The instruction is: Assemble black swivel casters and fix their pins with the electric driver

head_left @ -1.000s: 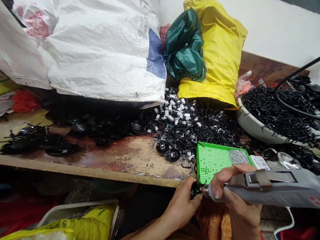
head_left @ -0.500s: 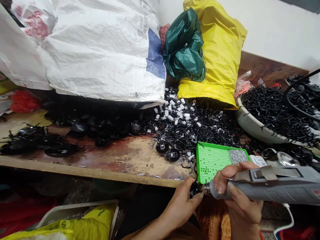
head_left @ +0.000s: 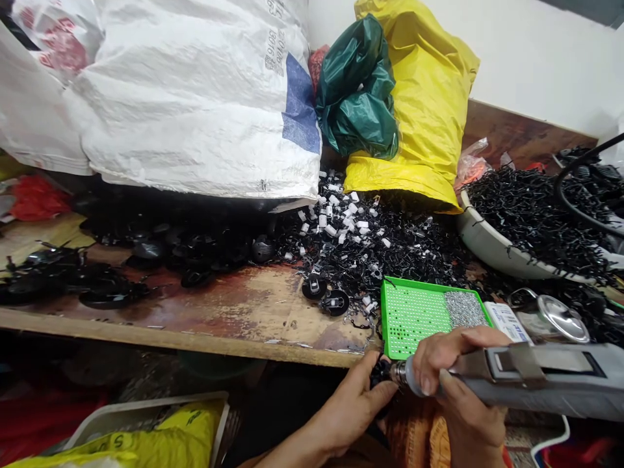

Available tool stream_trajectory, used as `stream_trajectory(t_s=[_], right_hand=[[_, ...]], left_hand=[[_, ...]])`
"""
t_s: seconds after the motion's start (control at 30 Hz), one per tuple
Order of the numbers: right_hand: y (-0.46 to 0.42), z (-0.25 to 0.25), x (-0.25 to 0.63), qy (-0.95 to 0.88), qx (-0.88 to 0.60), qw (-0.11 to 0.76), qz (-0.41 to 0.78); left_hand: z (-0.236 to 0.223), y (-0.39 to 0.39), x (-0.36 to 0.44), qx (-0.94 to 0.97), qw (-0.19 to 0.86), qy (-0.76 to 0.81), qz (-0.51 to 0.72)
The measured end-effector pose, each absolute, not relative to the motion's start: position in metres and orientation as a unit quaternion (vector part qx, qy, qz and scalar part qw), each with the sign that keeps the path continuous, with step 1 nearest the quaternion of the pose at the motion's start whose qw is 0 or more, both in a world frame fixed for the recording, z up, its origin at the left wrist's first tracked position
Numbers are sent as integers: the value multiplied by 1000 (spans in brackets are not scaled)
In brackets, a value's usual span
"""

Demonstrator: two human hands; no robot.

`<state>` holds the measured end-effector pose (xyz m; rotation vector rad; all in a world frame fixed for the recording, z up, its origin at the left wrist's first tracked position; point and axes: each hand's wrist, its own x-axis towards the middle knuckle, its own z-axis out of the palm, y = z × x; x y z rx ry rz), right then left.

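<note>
My right hand (head_left: 461,380) is wrapped round the grey body of an electric screwdriver (head_left: 546,377), which lies almost level and points left. Its metal tip meets a small black part (head_left: 379,372) pinched between the thumb and fingers of my left hand (head_left: 358,396). The fingers hide most of that part, so its exact kind does not show. Just behind both hands, at the bench edge, sits a green perforated tray (head_left: 404,312) with a heap of small silvery screws (head_left: 464,309) in its right end.
Black and white small parts (head_left: 341,227) are piled mid-bench before a yellow sack (head_left: 424,97). A white sack (head_left: 195,97) stands left, above black round assemblies (head_left: 195,253). To the right are a heaped basin (head_left: 502,240) and a lidded jar (head_left: 560,318). A crate (head_left: 221,409) sits below.
The screwdriver's rear end has dropped a little, and my right hand has tilted with it. My left hand keeps the black part against the tip. The view has shifted slightly.
</note>
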<state>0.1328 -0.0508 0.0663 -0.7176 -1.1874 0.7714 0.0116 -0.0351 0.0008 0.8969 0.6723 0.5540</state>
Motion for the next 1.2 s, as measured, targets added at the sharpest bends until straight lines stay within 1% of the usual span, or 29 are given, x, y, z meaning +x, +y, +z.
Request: stream_trajectory(t_s=[0.13, 0.23, 0.27, 0.33, 0.43, 0.57, 0.7, 0.87, 1.2], right_hand=[[-48, 69, 134, -593, -263, 675, 351], [-44, 68, 141, -628, -170, 651, 390], [-42, 67, 144, -622, -159, 653, 401], [-36, 64, 154, -583, -192, 675, 409], [-25, 58, 166, -499, -293, 719, 384], [-10, 42, 169, -462, -363, 729, 351], [-3, 27, 163, -454, -373, 735, 339], [-2, 22, 160, -449, -380, 734, 340], [-3, 18, 158, -459, -384, 735, 318]], left_hand=[[0, -39, 14, 395, 829, 310, 247], [-3, -40, 14, 390, 840, 307, 220], [-3, -39, 13, 389, 843, 305, 214], [-4, -36, 10, 382, 844, 308, 218], [-5, -26, 4, 357, 833, 332, 262], [-3, -13, -2, 318, 829, 335, 316], [-1, -6, -3, 279, 821, 353, 352], [-2, -6, -1, 251, 818, 383, 348], [-3, -6, 0, 243, 818, 383, 354]])
